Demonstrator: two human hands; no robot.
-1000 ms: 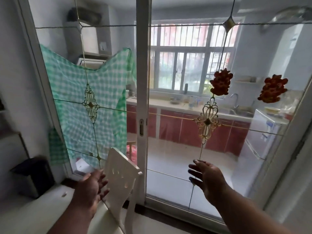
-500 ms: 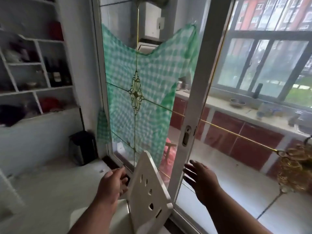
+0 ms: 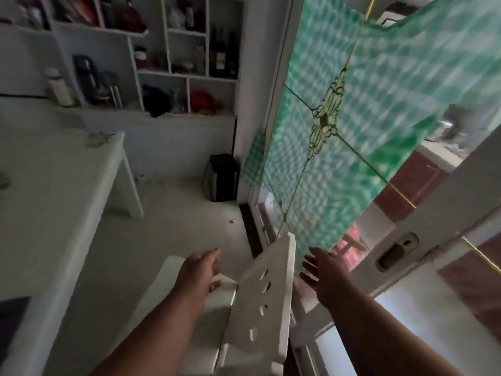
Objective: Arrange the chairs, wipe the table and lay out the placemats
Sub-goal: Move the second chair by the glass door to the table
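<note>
A white chair (image 3: 267, 299) with small cut-outs in its backrest stands right below me, its back edge-on toward the glass door. My left hand (image 3: 199, 272) hovers over the chair's seat, left of the backrest, fingers apart and holding nothing. My right hand (image 3: 321, 275) is on the other side of the backrest, also open and empty, close to the door frame. A white table (image 3: 54, 185) fills the left of the view, with a dark flat object at its near corner.
A glass sliding door (image 3: 393, 248) with gold trim and a green checked cloth (image 3: 379, 104) behind it runs along the right. A black bin (image 3: 221, 177) sits in the corner by the door. White shelves (image 3: 162, 63) with bottles and jars line the back wall.
The view has swung left and down from the kitchen window to the table and shelves. Both hands have come lower and closer to the chair's backrest, one on each side.
</note>
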